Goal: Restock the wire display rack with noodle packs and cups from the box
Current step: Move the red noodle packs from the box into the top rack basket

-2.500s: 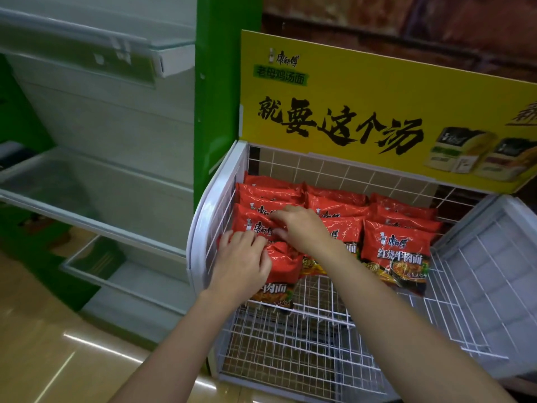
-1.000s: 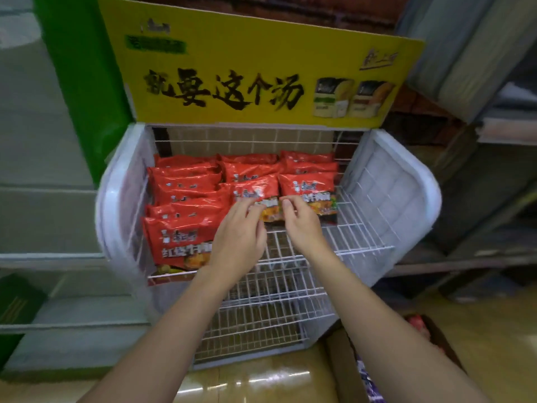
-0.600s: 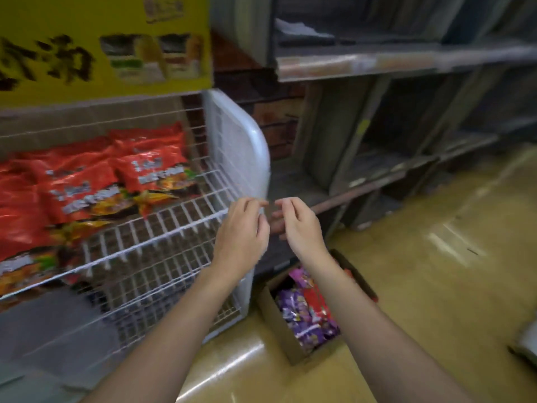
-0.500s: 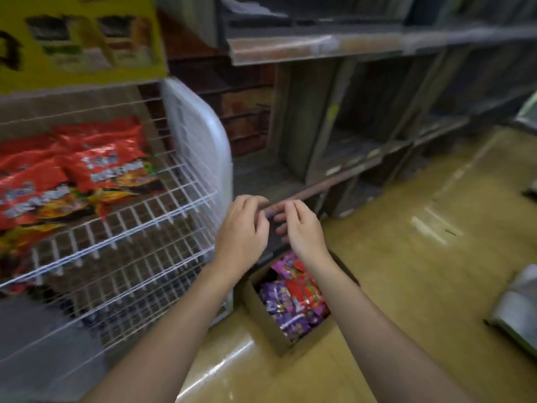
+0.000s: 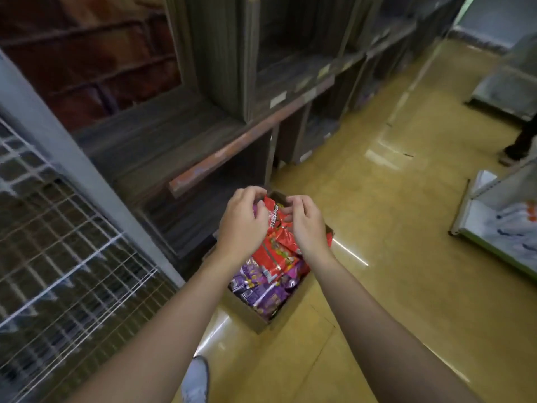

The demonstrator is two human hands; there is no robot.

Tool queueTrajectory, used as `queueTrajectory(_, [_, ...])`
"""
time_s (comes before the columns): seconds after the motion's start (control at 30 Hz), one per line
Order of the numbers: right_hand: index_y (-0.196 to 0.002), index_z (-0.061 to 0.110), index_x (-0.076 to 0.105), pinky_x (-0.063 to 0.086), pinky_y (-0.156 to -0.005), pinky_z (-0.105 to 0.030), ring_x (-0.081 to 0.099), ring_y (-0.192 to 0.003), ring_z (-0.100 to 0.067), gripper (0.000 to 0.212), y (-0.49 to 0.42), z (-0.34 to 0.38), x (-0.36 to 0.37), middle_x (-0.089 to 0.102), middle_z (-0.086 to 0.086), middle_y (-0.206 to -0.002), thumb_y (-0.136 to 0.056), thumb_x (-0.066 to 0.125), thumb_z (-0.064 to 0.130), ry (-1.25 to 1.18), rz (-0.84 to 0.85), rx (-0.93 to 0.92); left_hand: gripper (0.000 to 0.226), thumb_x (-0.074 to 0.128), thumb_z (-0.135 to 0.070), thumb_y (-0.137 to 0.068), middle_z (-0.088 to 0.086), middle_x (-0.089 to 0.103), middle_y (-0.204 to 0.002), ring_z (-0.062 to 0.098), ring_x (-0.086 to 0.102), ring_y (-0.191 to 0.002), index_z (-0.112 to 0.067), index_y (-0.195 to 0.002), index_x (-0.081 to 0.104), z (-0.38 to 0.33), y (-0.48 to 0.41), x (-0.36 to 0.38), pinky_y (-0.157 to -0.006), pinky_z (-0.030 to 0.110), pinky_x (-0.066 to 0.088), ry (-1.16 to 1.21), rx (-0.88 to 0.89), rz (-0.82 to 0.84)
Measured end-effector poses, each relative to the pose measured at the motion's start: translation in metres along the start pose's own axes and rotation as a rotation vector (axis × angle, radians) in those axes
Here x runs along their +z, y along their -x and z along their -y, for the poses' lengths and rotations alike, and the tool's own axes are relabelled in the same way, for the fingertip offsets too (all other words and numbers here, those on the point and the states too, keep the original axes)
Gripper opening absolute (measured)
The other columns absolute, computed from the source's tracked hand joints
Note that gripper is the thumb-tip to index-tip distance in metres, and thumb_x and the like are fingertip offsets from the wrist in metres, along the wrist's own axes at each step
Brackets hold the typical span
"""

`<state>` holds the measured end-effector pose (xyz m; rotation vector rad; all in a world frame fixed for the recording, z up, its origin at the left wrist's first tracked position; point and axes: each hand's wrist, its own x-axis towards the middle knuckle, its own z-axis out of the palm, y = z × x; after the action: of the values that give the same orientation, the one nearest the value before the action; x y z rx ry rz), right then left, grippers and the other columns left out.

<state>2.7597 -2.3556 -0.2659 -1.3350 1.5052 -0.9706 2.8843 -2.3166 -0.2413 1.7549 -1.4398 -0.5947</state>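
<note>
Box (image 5: 247,315) on floor (image 5: 392,271) right of wire rack (image 5: 66,257); noodle packs (image 5: 274,255) in box; shelving (image 5: 220,120) behind box

An open cardboard box (image 5: 247,311) sits on the floor at centre frame, filled with red noodle packs (image 5: 276,251) lying over purple packs (image 5: 261,286). The white wire rack (image 5: 72,257) slants across the left side.

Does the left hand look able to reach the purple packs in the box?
Probably yes: the purple packs lie uncovered in the open box close by the left hand, which grips a red pack.
</note>
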Motion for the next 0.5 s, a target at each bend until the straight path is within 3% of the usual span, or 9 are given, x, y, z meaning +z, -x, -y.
queueTrajectory(0.13, [-0.107,0.021,0.061,0.053,-0.083,-0.037,0.064,-0.095,-0.017,0.026,-0.049,-0.111,0.045,0.066,0.002,-0.096,-0.103,0.038,0.032,-0.02,-0.069,0.031,0.023,0.044,-0.023,-0.1,-0.004,0.051,-0.12,0.006,0.05,-0.105,-0.022,-0.121,0.054,0.096,-0.024,0.072,-0.083,0.024,0.043,0.044,-0.038,0.035])
queueTrajectory(0.3, [-0.116,0.016,0.061,0.051,-0.079,-0.033,0.063,-0.095,-0.017,0.029,-0.1,-0.227,0.09,0.066,0.0,-0.1,-0.104,0.037,0.029,0.043,-0.105,-0.043,0.025,0.043,-0.026,-0.101,-0.003,0.052,-0.122,0.01,0.054,-0.109,-0.022,-0.123,0.052,0.202,-0.041,0.148,-0.091,0.036,0.052,0.067,-0.014,0.059])
queueTrajectory(0.37, [-0.112,0.017,0.061,0.051,-0.077,-0.034,0.063,-0.093,-0.02,0.026,-0.119,-0.267,0.105,0.067,-0.002,-0.1,-0.104,0.04,0.029,0.094,-0.093,-0.097,0.023,0.044,-0.026,-0.101,-0.003,0.053,-0.122,0.009,0.055,-0.106,-0.023,-0.122,0.053,0.238,-0.046,0.173,-0.087,0.032,0.052,0.076,-0.031,0.057])
queueTrajectory(0.43, [-0.114,0.015,0.061,0.049,-0.077,-0.032,0.062,-0.094,-0.021,0.023,-0.139,-0.307,0.123,0.067,-0.004,-0.103,-0.102,0.045,0.026,0.224,-0.052,-0.144,0.021,0.044,-0.025,-0.101,-0.003,0.054,-0.12,0.006,0.054,-0.102,-0.023,-0.12,0.053,0.273,-0.051,0.195,-0.079,0.022,0.047,0.084,-0.032,0.049])
queueTrajectory(0.5, [-0.119,0.011,0.061,0.047,-0.086,-0.031,0.059,-0.105,-0.022,0.025,-0.158,-0.335,0.135,0.064,-0.007,-0.114,-0.1,0.05,0.023,0.437,-0.02,-0.193,0.021,0.045,-0.025,-0.1,-0.005,0.054,-0.119,0.004,0.052,-0.102,-0.024,-0.119,0.053,0.294,-0.053,0.207,-0.079,0.02,0.042,0.075,-0.048,0.061])
